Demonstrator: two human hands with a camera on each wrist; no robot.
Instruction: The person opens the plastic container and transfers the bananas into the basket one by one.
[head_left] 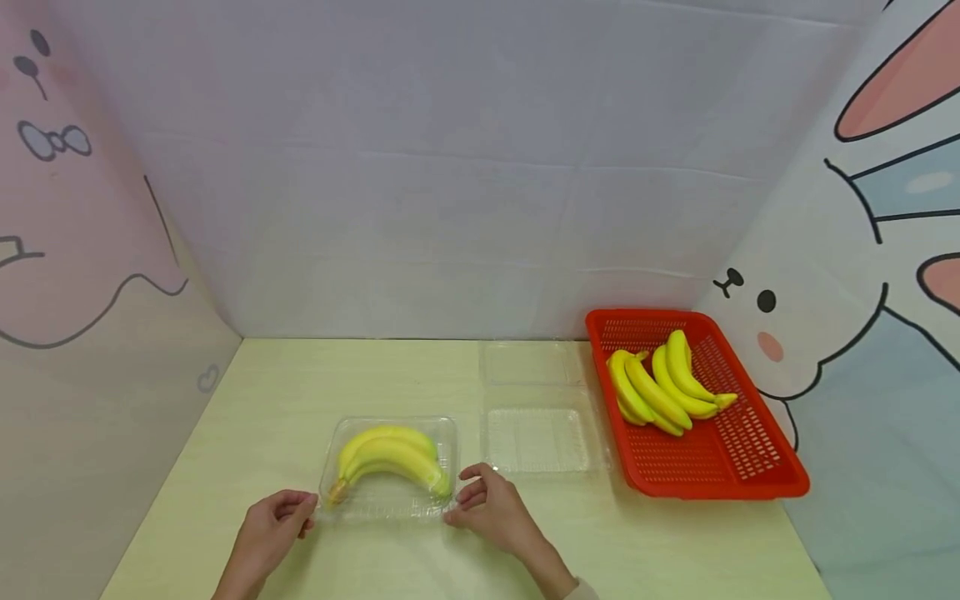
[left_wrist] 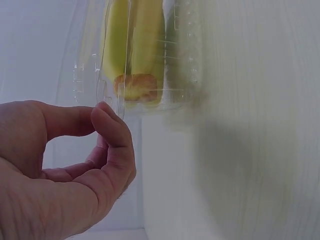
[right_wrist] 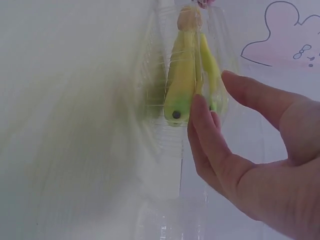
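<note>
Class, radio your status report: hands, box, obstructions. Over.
Left hand pinching box edge. Right hand at opposite end, thumb and fingers apart. Bananas inside. No obstruction seen.

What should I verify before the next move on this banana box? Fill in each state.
1. Bananas inside the box: ok, lying within its walls.
2. Left grip secured: ok, it pinches the box's edge at the near left corner.
3. Right grip secured: not ok, it is at the box's right side, with no pinch showing.
4. Box latched: cannot tell, the clear plastic hides whether the edges are snapped.
5. Second box out of the way: ok, it sits apart, farther right.
6. Basket out of the way: ok, at far right, holding spare bananas.
</note>
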